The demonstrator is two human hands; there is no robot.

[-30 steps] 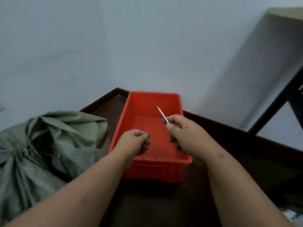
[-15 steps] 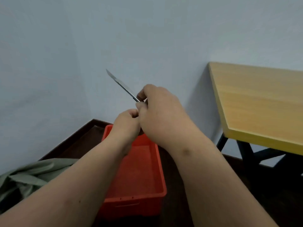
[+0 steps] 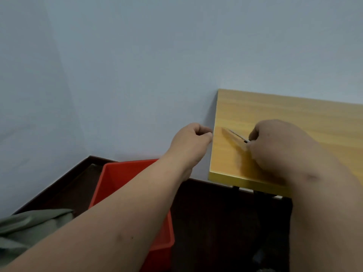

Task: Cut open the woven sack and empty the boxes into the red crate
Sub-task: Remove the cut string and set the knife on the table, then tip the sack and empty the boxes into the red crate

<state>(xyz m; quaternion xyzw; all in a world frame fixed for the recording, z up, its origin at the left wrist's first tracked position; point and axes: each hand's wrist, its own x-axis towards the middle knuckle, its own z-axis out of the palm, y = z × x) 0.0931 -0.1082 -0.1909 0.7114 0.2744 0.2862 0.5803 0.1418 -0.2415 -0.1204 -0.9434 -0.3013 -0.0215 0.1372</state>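
Note:
My right hand (image 3: 279, 146) grips a thin metal blade (image 3: 238, 136) low over the wooden table top, its tip pointing up-left and casting a shadow on the wood. My left hand (image 3: 191, 141) is closed in a loose fist beside the table's left edge, with nothing seen in it. The red crate (image 3: 117, 179) stands on the dark floor below, partly hidden by my left forearm, and its visible part holds nothing. A corner of the green woven sack (image 3: 29, 222) shows at the lower left. No boxes are in sight.
The yellow wooden table (image 3: 294, 118) stands against the pale wall at the right, with black legs (image 3: 235, 190) under its front edge. The dark floor meets the wall in a corner behind the crate.
The view has swung right and up, away from the sack. My right hand has carried the blade from above the crate over to the table top. My left hand has separated from the right.

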